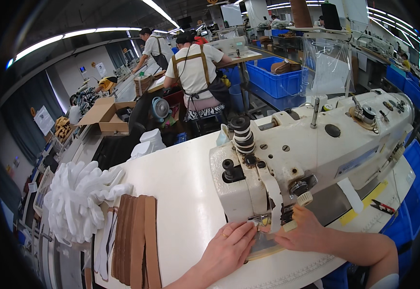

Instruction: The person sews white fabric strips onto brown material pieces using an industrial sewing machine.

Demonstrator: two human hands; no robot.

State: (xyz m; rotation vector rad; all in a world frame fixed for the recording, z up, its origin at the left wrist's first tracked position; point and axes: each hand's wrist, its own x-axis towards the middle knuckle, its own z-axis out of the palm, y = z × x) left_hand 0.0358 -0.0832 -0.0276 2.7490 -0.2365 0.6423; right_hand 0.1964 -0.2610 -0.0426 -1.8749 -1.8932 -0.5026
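Observation:
A white, rust-spotted sewing machine stands on a pale worktable. My left hand lies just left of the needle area, fingers closed together at a small piece too hidden to identify. My right hand is curled at the right of the presser foot, below a knurled knob; what its fingers hold is unclear. Left of my hands lie stacked brown strips, a few thin white strips and a heap of white gloves.
Red-handled snips lie at the right beside a white strip. An open carton, a small fan and blue crates stand beyond the table. Co-workers work at other stations ahead. More blue bins are at the right.

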